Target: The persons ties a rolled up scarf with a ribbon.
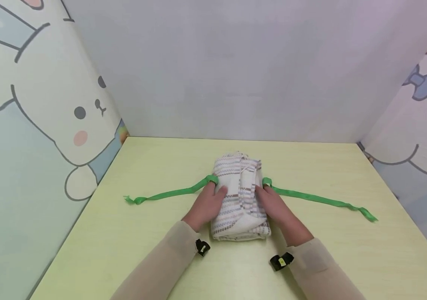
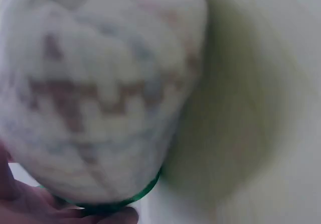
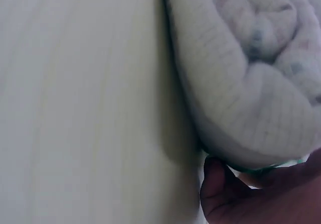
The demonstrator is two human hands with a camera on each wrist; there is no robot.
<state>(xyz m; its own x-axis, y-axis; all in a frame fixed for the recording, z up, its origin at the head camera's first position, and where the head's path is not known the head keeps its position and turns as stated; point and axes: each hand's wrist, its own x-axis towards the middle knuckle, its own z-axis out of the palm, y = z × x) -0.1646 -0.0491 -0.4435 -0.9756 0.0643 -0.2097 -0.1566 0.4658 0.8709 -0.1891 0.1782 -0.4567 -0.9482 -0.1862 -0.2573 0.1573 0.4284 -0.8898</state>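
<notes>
1. rolled striped towel (image 1: 240,196) lies mid-table on the yellow-green table (image 1: 348,175), already bundled into a tight roll.
2. green ribbon (image 1: 168,194) runs under the roll; one tail trails out to the left, the other to the right, both flat on the table. not yet brought over the top, no knot visible, so by my reading the tying is all still to do.
3. left hand (image 1: 207,204) rests against the roll's left flank, fingers curled, ribbon looped about a fingertip where it meets the towel; the left wrist view shows the green strip against the fingers (image 2: 30,204).
4. right hand (image 1: 275,206) mirrors it on the right flank, fingers bent in at the ribbon; whether it truly pinches the ribbon i cannot tell.
5. right wrist view is blurred: thumb (image 3: 215,184) tucked at the roll's lower edge.
</notes>
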